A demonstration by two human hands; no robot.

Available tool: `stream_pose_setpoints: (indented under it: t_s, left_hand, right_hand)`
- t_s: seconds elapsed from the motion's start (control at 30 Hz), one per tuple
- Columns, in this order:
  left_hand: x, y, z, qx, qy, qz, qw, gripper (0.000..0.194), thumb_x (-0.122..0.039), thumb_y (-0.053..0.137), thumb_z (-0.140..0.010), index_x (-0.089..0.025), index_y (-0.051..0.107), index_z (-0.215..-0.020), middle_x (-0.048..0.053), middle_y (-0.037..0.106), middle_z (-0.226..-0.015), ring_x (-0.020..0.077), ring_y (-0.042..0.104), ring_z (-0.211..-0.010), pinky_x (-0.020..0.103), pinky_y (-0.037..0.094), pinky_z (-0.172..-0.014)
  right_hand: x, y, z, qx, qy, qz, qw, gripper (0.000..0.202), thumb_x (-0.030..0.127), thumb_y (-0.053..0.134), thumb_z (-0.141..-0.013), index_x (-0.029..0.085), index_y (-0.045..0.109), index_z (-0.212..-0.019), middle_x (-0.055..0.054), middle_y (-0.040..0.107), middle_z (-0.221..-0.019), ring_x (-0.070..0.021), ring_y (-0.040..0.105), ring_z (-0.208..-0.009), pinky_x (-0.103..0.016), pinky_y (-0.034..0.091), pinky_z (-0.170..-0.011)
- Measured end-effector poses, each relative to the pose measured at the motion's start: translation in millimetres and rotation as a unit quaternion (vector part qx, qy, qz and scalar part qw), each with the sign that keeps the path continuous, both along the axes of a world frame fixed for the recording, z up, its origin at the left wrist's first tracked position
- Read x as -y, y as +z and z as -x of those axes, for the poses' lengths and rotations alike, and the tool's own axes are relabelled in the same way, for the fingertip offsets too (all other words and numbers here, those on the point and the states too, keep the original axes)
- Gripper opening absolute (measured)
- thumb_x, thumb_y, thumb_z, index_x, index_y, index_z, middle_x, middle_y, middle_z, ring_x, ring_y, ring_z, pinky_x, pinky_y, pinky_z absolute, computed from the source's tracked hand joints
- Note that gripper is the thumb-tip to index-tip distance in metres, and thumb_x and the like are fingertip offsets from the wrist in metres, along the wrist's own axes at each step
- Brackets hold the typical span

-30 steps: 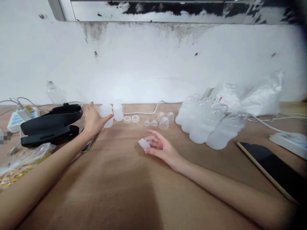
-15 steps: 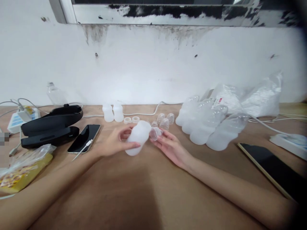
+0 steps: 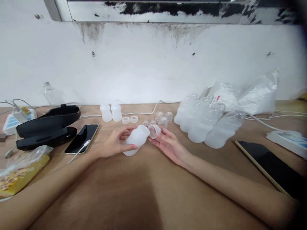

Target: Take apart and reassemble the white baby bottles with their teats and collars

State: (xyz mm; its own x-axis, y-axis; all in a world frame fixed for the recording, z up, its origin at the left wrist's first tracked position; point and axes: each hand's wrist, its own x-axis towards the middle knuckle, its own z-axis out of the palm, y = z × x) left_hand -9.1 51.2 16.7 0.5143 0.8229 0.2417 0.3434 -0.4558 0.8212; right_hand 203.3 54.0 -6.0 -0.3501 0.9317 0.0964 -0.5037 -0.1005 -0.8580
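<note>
Translucent plastic fills the middle of the worktop (image 3: 148, 191): the left hand (image 3: 112, 145) is wrapped around a small white bottle (image 3: 136, 140), tilted on its side with its open neck turned toward the right hand (image 3: 168, 145), apparently so the mouth is easy to reach. That right hand pinches a clear cap (image 3: 154, 130) between fingertips, touching or just beside the bottle's mouth; whether it is seated I cannot tell. The bottle looks empty. Behind the hands stand two more small bottles (image 3: 111, 112) upright, with two rings (image 3: 129, 119) and a cluster of clear domes (image 3: 163, 118) beside them, loose parts set out in a row. A heap of larger bottles (image 3: 206, 126) lies to the right, near plastic bags (image 3: 249, 95). A phone (image 3: 82, 138) and black case (image 3: 48, 126) sit left.
</note>
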Motion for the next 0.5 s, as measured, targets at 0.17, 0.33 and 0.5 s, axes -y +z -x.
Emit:
stream_pose_setpoints:
  t_s: [0.17, 0.33, 0.5]
  left_hand:
    - [5, 5.5, -1, -0.033, 0.005, -0.035, 0.999, 0.049, -0.033, 0.065, -0.068, -0.02, 0.044, -0.11, 0.006, 0.053, -0.11, 0.0204, 0.051, -0.102, 0.035, 0.043, -0.087]
    - [8, 13.2, 0, -0.139, -0.018, -0.082, 0.987, 0.045, -0.034, 0.062, -0.07, -0.02, 0.049, -0.111, 0.004, 0.059, -0.102, 0.0202, 0.054, -0.093, 0.034, 0.043, -0.082]
    - [5, 11.5, 2, -0.119, -0.035, -0.015, 0.992, 0.039, -0.035, 0.057, -0.074, -0.022, 0.051, -0.111, 0.002, 0.06, -0.106, 0.0199, 0.056, -0.094, 0.031, 0.043, -0.081]
  right_hand:
    - [0, 10.8, -6, 0.09, -0.032, -0.107, 0.99, 0.036, 0.017, 0.069, -0.063, 0.027, 0.06, -0.097, 0.0, 0.059, -0.105, -0.0164, 0.056, -0.095, -0.033, 0.046, -0.084]
    - [1, 9.8, -11, 0.21, -0.022, -0.233, 0.949, 0.04, 0.015, 0.072, -0.059, 0.027, 0.06, -0.095, -0.001, 0.058, -0.106, -0.0174, 0.055, -0.095, -0.031, 0.049, -0.079]
    - [-1, -0.3, -12, 0.254, 0.008, -0.235, 0.938, 0.045, 0.018, 0.069, -0.062, 0.027, 0.055, -0.103, -0.002, 0.053, -0.112, -0.0153, 0.057, -0.088, -0.033, 0.048, -0.08]
